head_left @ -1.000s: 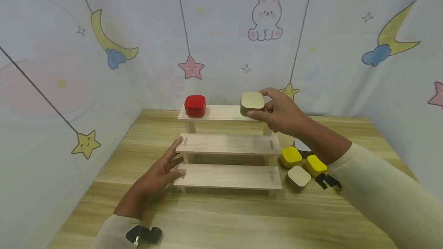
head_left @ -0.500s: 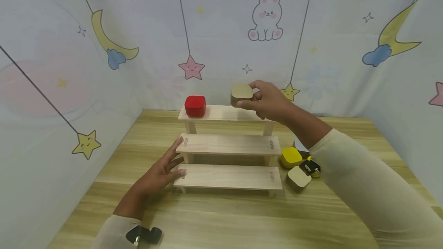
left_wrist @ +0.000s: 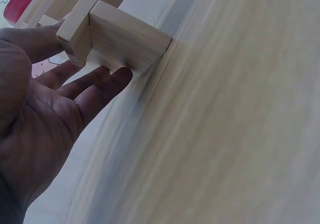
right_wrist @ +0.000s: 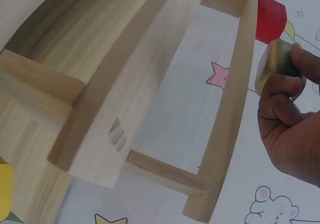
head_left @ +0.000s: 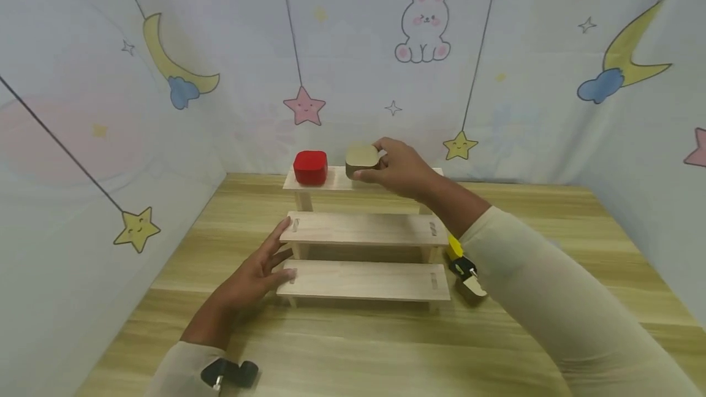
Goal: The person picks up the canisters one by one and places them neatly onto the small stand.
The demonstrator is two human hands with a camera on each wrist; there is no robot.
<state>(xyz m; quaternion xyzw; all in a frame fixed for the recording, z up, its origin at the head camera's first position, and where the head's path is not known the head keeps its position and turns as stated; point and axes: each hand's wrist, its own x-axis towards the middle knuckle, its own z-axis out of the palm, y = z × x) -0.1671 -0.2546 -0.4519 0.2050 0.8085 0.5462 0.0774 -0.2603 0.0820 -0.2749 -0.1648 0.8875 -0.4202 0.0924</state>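
My right hand (head_left: 405,170) pinches a cream block with rounded corners and darker sides (head_left: 361,161) between thumb and fingers. The block is at the top board of a three-tier wooden step rack (head_left: 364,228); whether it touches the board I cannot tell. Left of it, a red rounded block (head_left: 311,168) sits on the top board's left end. My left hand (head_left: 250,280) rests against the rack's left side, thumb on the lowest board and index finger at the middle board. In the left wrist view, its fingers (left_wrist: 102,91) lie fairly straight beside the rack's leg (left_wrist: 127,39).
Right of the rack, a yellow block (head_left: 455,246) and another cream block (head_left: 472,287) lie on the wood-grain table (head_left: 353,354), partly hidden by the right sleeve and its wrist camera (head_left: 462,268). A printed cloth backdrop (head_left: 353,66) closes off the back and sides.
My right hand has carried the cream block leftwards along the top board, rising and then lowering, nearer the red block. The sleeve now covers more of the blocks at right. The left hand stays put.
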